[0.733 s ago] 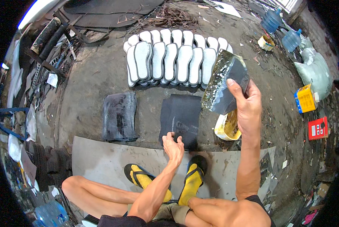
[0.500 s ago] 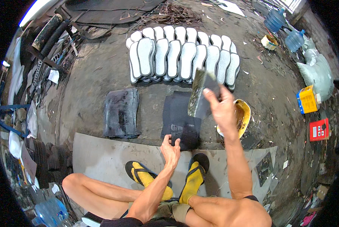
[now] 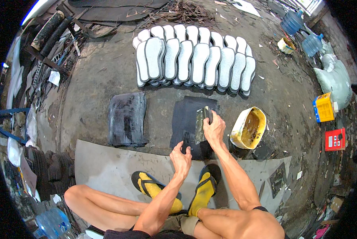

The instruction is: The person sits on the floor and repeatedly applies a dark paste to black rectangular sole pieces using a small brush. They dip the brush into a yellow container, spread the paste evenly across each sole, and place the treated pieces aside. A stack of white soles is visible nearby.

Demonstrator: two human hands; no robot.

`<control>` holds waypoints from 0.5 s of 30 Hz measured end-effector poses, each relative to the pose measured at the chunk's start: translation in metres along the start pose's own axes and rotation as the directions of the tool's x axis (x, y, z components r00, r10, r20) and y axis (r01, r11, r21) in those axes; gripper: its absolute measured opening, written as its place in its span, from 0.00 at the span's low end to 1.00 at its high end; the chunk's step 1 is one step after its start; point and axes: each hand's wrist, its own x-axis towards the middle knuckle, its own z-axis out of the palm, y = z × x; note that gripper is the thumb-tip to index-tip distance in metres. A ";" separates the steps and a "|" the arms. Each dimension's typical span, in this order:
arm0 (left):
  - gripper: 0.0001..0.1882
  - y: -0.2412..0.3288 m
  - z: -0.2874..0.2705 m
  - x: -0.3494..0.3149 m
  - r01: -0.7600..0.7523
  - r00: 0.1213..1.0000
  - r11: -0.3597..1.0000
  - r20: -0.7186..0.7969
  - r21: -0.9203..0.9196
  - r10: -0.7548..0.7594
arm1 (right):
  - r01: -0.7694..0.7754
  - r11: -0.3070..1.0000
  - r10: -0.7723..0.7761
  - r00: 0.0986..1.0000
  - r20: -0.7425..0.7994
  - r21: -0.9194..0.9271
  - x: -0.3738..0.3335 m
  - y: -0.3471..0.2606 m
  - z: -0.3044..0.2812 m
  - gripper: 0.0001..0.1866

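My right hand (image 3: 214, 129) grips a dark flat spreader (image 3: 200, 123), its face coated with yellowish, shiny residue. The spreader's lower edge is down at a stack of black sheets (image 3: 183, 115) on the floor. At the near edge of that stack, my left hand (image 3: 180, 160) has its thumb and forefinger on a small black sheet (image 3: 189, 138). To the right stands a white tub (image 3: 237, 134) with brown glue-like liquid inside and a smeared yellow rim.
Rows of white insoles with dark edges (image 3: 198, 65) lie beyond the sheets. Another stack of black sheets (image 3: 126, 119) is at left. A grey mat (image 3: 106, 163) lies under my sandalled feet (image 3: 202, 191). A yellow can (image 3: 325, 107) and red box (image 3: 335, 139) are far right.
My right hand has come down and left with the spreader, from raised near the tub to the black sheets. The tub is now fully uncovered. My left hand stays nearly in place.
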 end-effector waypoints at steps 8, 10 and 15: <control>0.23 -0.005 0.007 -0.001 -0.103 0.993 0.992 -0.053 0.075 0.107 | 0.489 0.870 -0.423 0.810 0.406 -0.068 0.053 -0.043 0.031 0.21; 0.25 -0.004 0.006 0.001 -0.125 0.987 0.987 -0.084 0.102 0.134 | 0.655 0.756 -0.449 0.507 0.736 0.011 0.050 -0.056 0.035 0.22; 0.27 0.005 -0.004 0.006 -0.021 1.000 1.000 -0.021 -0.016 0.021 | 0.750 0.612 -0.703 0.370 0.608 0.251 0.067 -0.047 0.023 0.23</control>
